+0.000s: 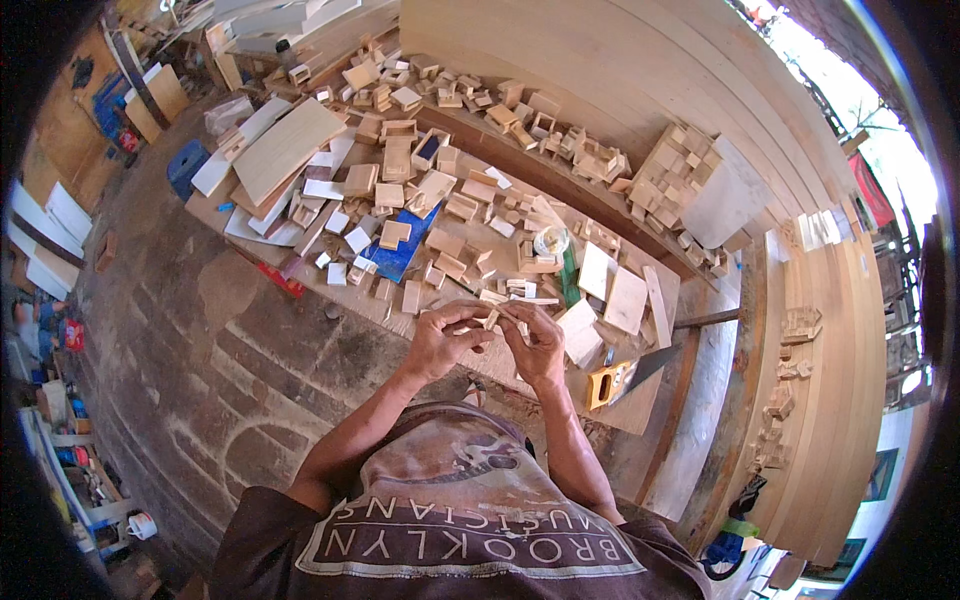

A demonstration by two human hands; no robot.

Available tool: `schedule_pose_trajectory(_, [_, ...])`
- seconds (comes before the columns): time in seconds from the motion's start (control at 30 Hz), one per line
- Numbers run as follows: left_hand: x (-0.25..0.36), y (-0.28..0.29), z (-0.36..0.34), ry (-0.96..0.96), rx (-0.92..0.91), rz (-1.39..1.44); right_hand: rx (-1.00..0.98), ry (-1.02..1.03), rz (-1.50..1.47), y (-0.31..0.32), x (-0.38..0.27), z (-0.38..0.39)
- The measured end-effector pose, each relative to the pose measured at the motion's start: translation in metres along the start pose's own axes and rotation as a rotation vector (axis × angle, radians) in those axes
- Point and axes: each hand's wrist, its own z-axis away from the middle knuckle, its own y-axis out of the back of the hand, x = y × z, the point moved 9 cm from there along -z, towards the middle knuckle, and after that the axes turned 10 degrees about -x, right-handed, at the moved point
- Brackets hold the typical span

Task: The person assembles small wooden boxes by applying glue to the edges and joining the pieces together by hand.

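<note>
Pinching a small piece of pale wood (491,319) between the fingers of the left hand (445,338) and right hand (536,343), just over the near edge of the table (638,410). Surrounded by scattered wooden blocks (462,207), some on a blue sheet (393,264), with a yellow-handled saw (622,377) by the near right corner and stacked boards (290,145) toward the left end.

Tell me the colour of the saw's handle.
The saw's handle is yellow; it shows best in the head view.
</note>
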Motion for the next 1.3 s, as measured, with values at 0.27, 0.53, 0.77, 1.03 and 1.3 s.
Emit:
schedule_pose_trajectory(0.27, [0.017, -0.002, 0.002, -0.105, -0.127, -0.069, -0.058, -0.043, -0.115, -0.009, -0.008, 0.005])
schedule_pose_trajectory(0.53, [0.018, 0.002, 0.005, -0.064, -0.172, -0.045, -0.038, -0.159, -0.31, -0.022, 0.013, 0.018])
schedule_pose_trajectory(0.77, [0.012, 0.006, 0.006, -0.062, -0.186, -0.062, -0.035, -0.197, -0.372, -0.029, 0.019, 0.022])
schedule_pose_trajectory(1.03, [0.025, 0.003, 0.006, -0.178, -0.145, -0.396, -0.057, -0.364, -0.864, -0.037, 0.036, 0.035])
schedule_pose_trajectory(1.3, [0.008, -0.001, 0.026, -0.329, -0.149, -0.982, -0.061, -0.666, -0.751, -0.064, 0.098, 0.096])
